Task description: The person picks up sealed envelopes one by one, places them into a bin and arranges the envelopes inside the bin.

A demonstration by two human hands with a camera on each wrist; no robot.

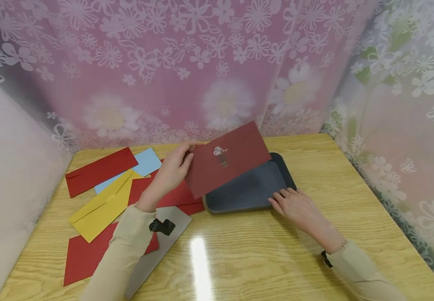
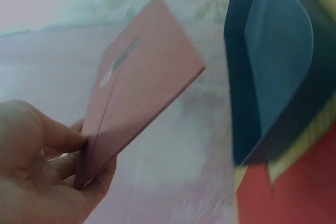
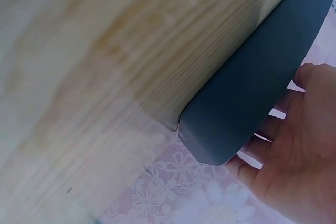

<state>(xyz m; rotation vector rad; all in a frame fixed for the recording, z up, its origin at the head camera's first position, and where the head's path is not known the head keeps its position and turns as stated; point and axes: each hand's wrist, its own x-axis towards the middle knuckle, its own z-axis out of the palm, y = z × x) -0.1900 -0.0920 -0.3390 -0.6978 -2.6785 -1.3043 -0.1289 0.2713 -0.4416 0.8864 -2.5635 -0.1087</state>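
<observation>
My left hand (image 1: 173, 167) pinches a dark red envelope (image 1: 235, 161) with a silvery flower print near one end of its left edge, thumb on one face and fingers behind. The envelope is raised and tilted, overlapping the left and back part of a dark blue-grey rectangular tray (image 1: 247, 188) in the head view. In the left wrist view, the envelope's face (image 2: 142, 82) stands apart from the tray (image 2: 283, 51). At the tray's front right corner, my right hand (image 1: 296, 209) holds the rim. In the right wrist view, its fingers (image 3: 270, 127) bend over the wall, fingertips hidden.
Left on the wood-grain table (image 1: 258, 259) lie several overlapping envelopes: red (image 1: 101, 171), light blue (image 1: 149, 162), yellow (image 1: 104, 209) and grey (image 1: 164, 246). More red envelopes (image 1: 88, 255) lie under them, one close beside the tray. Flowered curtains (image 1: 186, 75) surround the table.
</observation>
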